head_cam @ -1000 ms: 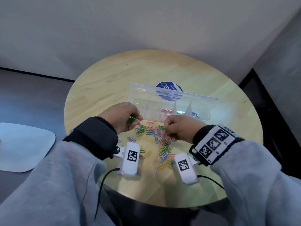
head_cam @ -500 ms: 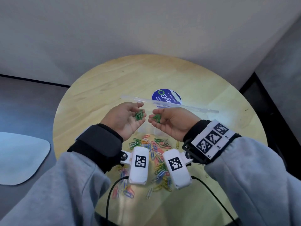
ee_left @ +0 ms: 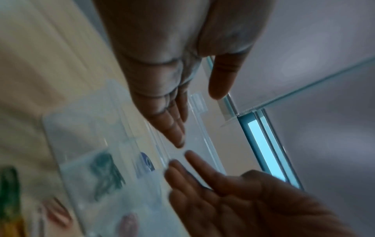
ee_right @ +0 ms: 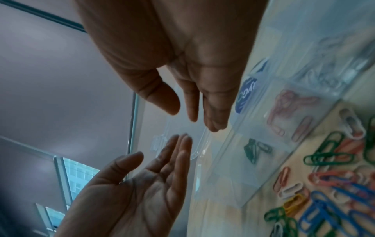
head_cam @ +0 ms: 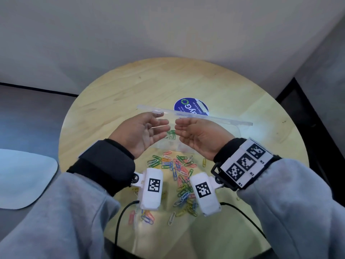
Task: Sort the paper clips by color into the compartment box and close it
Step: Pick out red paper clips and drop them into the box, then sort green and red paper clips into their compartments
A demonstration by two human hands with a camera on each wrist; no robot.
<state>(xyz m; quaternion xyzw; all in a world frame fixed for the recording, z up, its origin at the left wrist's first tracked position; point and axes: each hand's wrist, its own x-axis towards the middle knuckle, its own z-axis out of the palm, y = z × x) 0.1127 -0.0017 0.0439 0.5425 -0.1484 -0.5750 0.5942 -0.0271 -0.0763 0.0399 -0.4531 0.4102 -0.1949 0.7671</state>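
Both hands have let go of the green clips [head_cam: 171,135], which now lie in the box [head_cam: 240,128]; my left hand [head_cam: 141,133] and right hand [head_cam: 200,136] hang above it, fingers spread and holding nothing. If I bump its raised lid [head_cam: 224,119], the box could slide on the bench [head_cam: 119,85] and spill, and the pile [head_cam: 179,165] nearby may mix colors.

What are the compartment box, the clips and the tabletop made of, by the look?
Compartment box: clear, glossy hard plastic, probably; the table shows through its walls and open lid. Paper clips: likely wire with a coloured coating; thin bent loops in green, blue, pink, yellow, white. Table: pale wood or wood-look laminate; grain lines visible, low sheen.
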